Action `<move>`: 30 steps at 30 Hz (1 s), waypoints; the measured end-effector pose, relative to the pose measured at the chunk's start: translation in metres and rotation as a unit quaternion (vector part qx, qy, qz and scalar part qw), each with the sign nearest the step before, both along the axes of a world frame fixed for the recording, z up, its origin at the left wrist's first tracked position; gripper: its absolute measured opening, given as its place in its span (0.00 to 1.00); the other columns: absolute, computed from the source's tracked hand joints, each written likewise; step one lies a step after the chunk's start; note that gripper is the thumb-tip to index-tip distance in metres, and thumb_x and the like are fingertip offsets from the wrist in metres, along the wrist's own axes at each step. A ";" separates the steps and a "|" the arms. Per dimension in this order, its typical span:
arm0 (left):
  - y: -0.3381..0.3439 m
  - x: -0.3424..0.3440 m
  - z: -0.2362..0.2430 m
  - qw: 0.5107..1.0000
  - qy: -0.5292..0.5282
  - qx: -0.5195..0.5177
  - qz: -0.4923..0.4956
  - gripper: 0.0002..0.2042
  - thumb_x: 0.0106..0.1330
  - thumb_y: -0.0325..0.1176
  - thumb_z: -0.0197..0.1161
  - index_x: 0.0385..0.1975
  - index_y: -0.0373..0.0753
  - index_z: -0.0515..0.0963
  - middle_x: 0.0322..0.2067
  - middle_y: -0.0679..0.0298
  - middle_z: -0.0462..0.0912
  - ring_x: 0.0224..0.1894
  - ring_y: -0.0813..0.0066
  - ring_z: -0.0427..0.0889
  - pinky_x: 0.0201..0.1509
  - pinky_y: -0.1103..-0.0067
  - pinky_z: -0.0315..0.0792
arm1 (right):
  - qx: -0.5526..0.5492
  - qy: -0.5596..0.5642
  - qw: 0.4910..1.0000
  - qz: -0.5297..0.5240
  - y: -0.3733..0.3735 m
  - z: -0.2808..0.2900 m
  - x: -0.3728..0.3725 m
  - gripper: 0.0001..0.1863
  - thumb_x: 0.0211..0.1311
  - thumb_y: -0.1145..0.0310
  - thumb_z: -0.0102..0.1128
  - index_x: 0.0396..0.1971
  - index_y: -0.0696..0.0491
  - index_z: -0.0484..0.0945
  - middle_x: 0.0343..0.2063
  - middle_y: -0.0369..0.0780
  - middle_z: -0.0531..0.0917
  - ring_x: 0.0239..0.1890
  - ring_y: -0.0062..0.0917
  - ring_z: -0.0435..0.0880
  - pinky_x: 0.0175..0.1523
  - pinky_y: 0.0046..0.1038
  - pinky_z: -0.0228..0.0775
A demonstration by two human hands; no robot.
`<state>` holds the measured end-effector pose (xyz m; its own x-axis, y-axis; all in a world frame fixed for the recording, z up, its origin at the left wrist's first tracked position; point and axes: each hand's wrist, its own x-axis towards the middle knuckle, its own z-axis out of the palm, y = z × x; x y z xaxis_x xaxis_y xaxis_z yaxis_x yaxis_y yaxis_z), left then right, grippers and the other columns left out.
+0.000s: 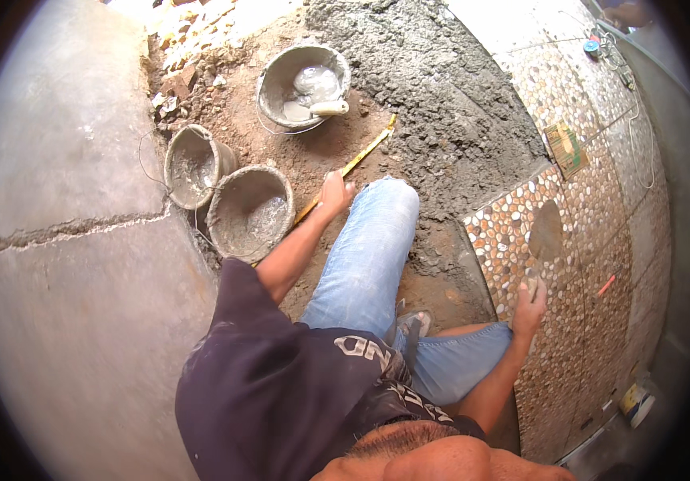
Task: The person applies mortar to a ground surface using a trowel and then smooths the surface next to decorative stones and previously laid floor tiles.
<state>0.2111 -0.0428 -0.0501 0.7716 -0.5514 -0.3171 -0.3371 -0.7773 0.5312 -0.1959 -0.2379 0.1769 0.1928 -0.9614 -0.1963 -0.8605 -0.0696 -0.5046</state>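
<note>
Your right hand [529, 306] grips the trowel [546, 231] by its handle, blade over pebbled tile [513, 228]; light and stiff, I'd judge, best held right there. Your left hand [334, 192] wraps the yellow bar [371, 152] beside the bucket [281, 196]: probably rigid, steadiest gripped mid-length.

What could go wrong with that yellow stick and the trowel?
The yellow stick in the left hand runs close beside a bucket, so it might knock it. Its far end is near the gray cement and could leave a mark. The trowel in the right hand over pebbly tiles might dirty them.
</note>
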 end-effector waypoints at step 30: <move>0.082 0.038 0.469 0.889 -0.109 -0.408 0.176 0.14 0.74 0.42 0.48 0.45 0.42 0.78 0.21 0.71 0.76 0.18 0.90 0.66 0.16 0.89 0.61 | 0.039 -0.008 0.997 0.069 -0.056 -0.068 -0.041 0.26 0.59 0.60 0.58 0.55 0.59 0.71 0.49 0.53 0.77 0.51 0.45 0.76 0.56 0.38 0.66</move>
